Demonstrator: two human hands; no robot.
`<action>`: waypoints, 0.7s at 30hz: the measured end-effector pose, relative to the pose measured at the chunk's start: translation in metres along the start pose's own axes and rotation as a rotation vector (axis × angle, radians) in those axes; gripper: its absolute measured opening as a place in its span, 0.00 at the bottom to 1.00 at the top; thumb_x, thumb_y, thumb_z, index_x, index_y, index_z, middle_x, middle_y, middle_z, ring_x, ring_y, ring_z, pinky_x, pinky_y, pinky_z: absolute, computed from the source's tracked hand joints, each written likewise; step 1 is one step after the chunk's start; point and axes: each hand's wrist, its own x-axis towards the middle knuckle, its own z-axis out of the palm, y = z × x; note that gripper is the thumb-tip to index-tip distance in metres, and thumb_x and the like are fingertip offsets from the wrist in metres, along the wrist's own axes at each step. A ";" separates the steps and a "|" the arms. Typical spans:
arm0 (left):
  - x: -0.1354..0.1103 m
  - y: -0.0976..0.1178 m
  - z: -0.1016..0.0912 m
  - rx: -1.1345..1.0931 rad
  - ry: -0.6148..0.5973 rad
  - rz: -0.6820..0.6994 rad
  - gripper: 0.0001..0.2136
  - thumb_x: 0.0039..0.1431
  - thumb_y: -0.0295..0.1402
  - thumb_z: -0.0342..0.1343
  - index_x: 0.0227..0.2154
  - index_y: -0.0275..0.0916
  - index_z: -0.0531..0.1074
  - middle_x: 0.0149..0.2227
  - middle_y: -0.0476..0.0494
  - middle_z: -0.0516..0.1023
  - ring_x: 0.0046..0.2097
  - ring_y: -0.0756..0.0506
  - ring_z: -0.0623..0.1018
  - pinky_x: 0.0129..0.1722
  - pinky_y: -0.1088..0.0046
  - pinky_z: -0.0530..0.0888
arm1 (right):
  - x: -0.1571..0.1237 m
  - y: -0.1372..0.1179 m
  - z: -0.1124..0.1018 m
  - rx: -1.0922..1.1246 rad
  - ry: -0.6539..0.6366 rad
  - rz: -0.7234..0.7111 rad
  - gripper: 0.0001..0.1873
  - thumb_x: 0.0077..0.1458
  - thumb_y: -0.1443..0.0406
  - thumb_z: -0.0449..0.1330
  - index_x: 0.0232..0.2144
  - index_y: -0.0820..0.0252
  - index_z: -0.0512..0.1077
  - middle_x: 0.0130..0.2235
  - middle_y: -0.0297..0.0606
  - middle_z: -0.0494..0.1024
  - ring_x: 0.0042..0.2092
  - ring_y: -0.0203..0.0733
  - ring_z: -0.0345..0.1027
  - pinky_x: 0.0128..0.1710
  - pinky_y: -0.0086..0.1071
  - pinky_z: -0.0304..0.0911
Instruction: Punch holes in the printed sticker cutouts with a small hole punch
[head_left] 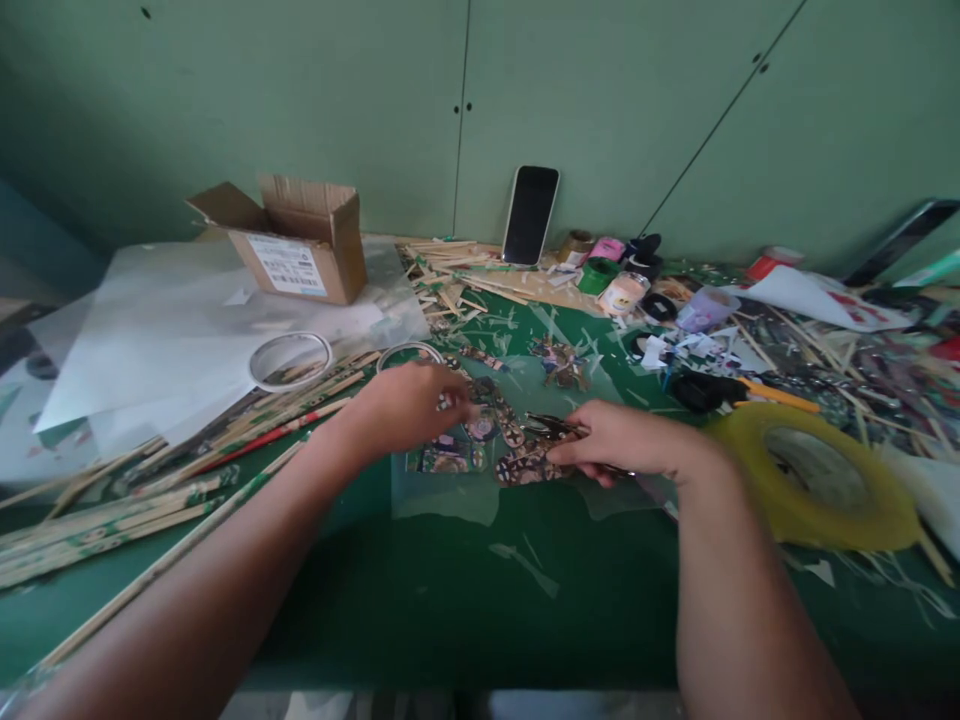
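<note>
My left hand (424,405) is over patterned paper cutouts (450,455) on a clear plastic sheet (450,505). Its fingers are curled together, and whatever they may pinch is hidden. My right hand (619,437) grips a slim dark metal tool (547,426) whose exact kind I cannot make out; its tip points left over the cutouts. Beneath that hand's fingertips is a brown patterned cutout (517,468). Farther back on the sheet lies a jagged brown cutout (561,362). A tape roll (411,352) is partly covered by my left hand.
A cardboard box (296,250) stands open at the back left, near another tape roll (290,362). Bamboo sticks (172,490) lie along the left. A phone (531,215) leans on the green wall. At right sits a large yellow tape roll (817,475) amid small jars (622,295) and scraps.
</note>
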 end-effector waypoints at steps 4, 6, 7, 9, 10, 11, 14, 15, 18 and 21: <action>0.004 0.008 0.014 0.189 0.186 -0.154 0.14 0.62 0.40 0.53 0.43 0.38 0.77 0.44 0.37 0.79 0.47 0.36 0.77 0.44 0.61 0.72 | 0.003 -0.004 0.000 -0.051 0.252 -0.011 0.14 0.50 0.54 0.66 0.27 0.56 0.68 0.19 0.30 0.72 0.21 0.38 0.66 0.22 0.30 0.58; 0.005 0.008 0.019 0.232 0.155 -0.171 0.15 0.60 0.41 0.57 0.43 0.36 0.77 0.45 0.34 0.78 0.49 0.33 0.76 0.46 0.57 0.72 | 0.008 -0.007 0.002 -0.145 0.431 -0.029 0.18 0.54 0.53 0.62 0.22 0.55 0.63 0.19 0.32 0.70 0.21 0.39 0.66 0.22 0.31 0.56; 0.005 0.007 0.021 0.226 0.141 -0.181 0.14 0.59 0.40 0.58 0.42 0.36 0.77 0.45 0.34 0.78 0.49 0.33 0.75 0.47 0.57 0.72 | 0.010 -0.009 0.004 -0.182 0.511 -0.036 0.20 0.55 0.53 0.61 0.20 0.55 0.60 0.18 0.32 0.68 0.21 0.39 0.65 0.22 0.31 0.54; 0.006 0.004 0.022 0.175 0.134 -0.194 0.11 0.58 0.38 0.59 0.39 0.37 0.77 0.44 0.36 0.78 0.49 0.35 0.75 0.47 0.58 0.72 | 0.017 -0.015 0.010 -0.218 0.623 -0.068 0.23 0.56 0.52 0.60 0.17 0.54 0.56 0.17 0.32 0.65 0.19 0.38 0.61 0.21 0.32 0.50; 0.006 0.003 0.022 0.144 0.133 -0.193 0.10 0.57 0.37 0.59 0.38 0.37 0.76 0.43 0.37 0.78 0.48 0.35 0.75 0.46 0.59 0.72 | 0.020 -0.018 0.014 -0.220 0.658 -0.095 0.23 0.56 0.52 0.59 0.17 0.53 0.55 0.18 0.32 0.65 0.19 0.37 0.59 0.21 0.32 0.49; 0.007 0.001 0.022 0.113 0.134 -0.190 0.10 0.56 0.37 0.60 0.37 0.37 0.75 0.43 0.37 0.78 0.47 0.36 0.75 0.46 0.60 0.72 | 0.022 -0.022 0.019 -0.220 0.683 -0.121 0.23 0.57 0.53 0.59 0.17 0.53 0.55 0.18 0.33 0.64 0.20 0.37 0.59 0.21 0.32 0.48; 0.008 -0.003 0.020 0.044 0.158 -0.179 0.07 0.54 0.36 0.61 0.33 0.38 0.72 0.36 0.41 0.78 0.42 0.38 0.76 0.43 0.61 0.70 | 0.028 -0.033 0.032 -0.216 0.721 -0.229 0.20 0.57 0.55 0.58 0.19 0.54 0.60 0.19 0.33 0.66 0.21 0.38 0.59 0.21 0.32 0.47; 0.008 -0.003 0.019 0.013 0.171 -0.166 0.06 0.54 0.35 0.60 0.32 0.39 0.72 0.33 0.44 0.77 0.40 0.39 0.76 0.42 0.62 0.69 | 0.029 -0.035 0.035 -0.201 0.720 -0.265 0.18 0.57 0.55 0.58 0.20 0.55 0.62 0.19 0.34 0.67 0.22 0.38 0.60 0.22 0.32 0.47; 0.008 -0.001 0.015 -0.187 0.225 -0.089 0.04 0.55 0.33 0.59 0.30 0.40 0.71 0.27 0.49 0.75 0.32 0.45 0.74 0.37 0.67 0.68 | 0.031 -0.039 0.040 -0.113 0.716 -0.354 0.12 0.55 0.56 0.60 0.24 0.55 0.67 0.23 0.36 0.72 0.25 0.41 0.64 0.23 0.32 0.51; 0.007 0.006 0.012 -0.537 0.359 -0.084 0.07 0.54 0.37 0.61 0.31 0.40 0.71 0.27 0.50 0.73 0.29 0.49 0.71 0.29 0.72 0.66 | 0.032 -0.037 0.041 0.076 0.683 -0.399 0.15 0.54 0.56 0.60 0.20 0.55 0.66 0.21 0.35 0.72 0.25 0.41 0.66 0.26 0.33 0.57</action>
